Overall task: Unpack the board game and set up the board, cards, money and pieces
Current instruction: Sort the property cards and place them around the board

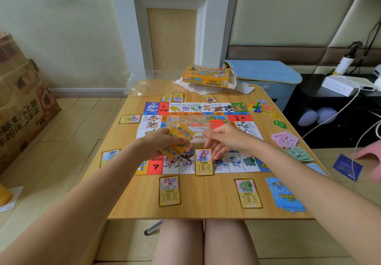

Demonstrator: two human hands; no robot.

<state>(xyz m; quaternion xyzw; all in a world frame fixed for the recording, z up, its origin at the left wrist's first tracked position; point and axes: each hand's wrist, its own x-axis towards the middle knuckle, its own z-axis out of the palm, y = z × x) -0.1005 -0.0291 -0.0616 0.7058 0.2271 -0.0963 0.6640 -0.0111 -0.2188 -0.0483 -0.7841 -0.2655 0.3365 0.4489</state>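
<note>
The paper game board (206, 110) lies flat in the middle of the wooden table (206, 209). My left hand (160, 143) grips a stack of yellow-backed cards (181, 135) over the board's left half. My right hand (224, 141) hovers open, fingers relaxed, just above a yellow-framed card (203, 162) lying on the board's near row. More such cards sit around the board: two at the near edge (169, 191) (248, 193), two on the left (130, 119) (109, 157), several at the far edge (173, 97). Pawns and dice (255, 106) stand at the far right.
The yellow game box (207, 75) rests on white paper at the table's far edge, beside clear plastic wrap (136, 83). Pink money (285, 139), green money (299, 154) and blue cards (285, 195) line the right edge. A cardboard box (22, 110) stands on the floor to the left.
</note>
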